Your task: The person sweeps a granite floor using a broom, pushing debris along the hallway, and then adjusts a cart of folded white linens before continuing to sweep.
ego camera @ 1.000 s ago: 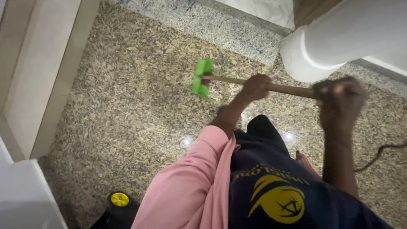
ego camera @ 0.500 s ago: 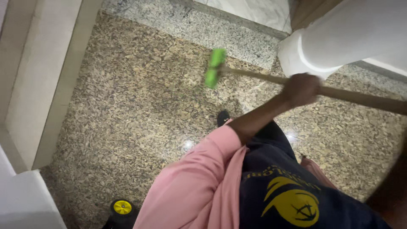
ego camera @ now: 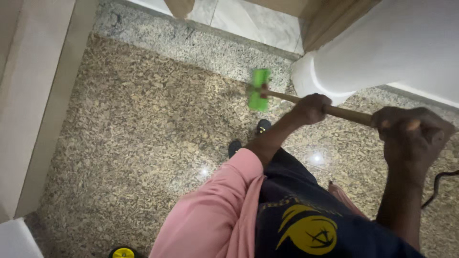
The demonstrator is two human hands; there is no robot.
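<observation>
A: Start close in. What are the hands doing?

B: Both are on one wooden handle (ego camera: pixel 342 112). The right hand (ego camera: pixel 410 134) is nearest the camera, fist wrapped around the upper part of the handle at the right of the view. The left hand (ego camera: pixel 311 108) is further along, also clenched around it, with a pink sleeve (ego camera: pixel 217 210) pushed up the forearm. The two hands sit apart on the handle, with a bare stretch of wood between them.

A: And the far end?

B: The handle runs away from the body, up and to the left, ending in a bright green brush head (ego camera: pixel 258 90). The head is blurred. It sits over the floor (ego camera: pixel 143 129), right where the brown speckled stone meets a grey granite strip (ego camera: pixel 201 43). I cannot tell whether it touches the floor.

A: Counts?

B: One brush, two hands, two shoes (ego camera: pixel 248 138) showing dark just below the left forearm, and one yellow wheel (ego camera: pixel 123 252) at the bottom edge.

A: What else is around?

B: A dark cable (ego camera: pixel 440 184) curls at the right edge, near the right wrist. A large white rounded base (ego camera: pixel 320 79) stands just beside the brush head on its right, crowding that side. On the left runs a pale beige ledge (ego camera: pixel 33 105). Beyond the grey strip are pale marble tiles (ego camera: pixel 253 21) and a piece of wood trim (ego camera: pixel 330 21).
</observation>
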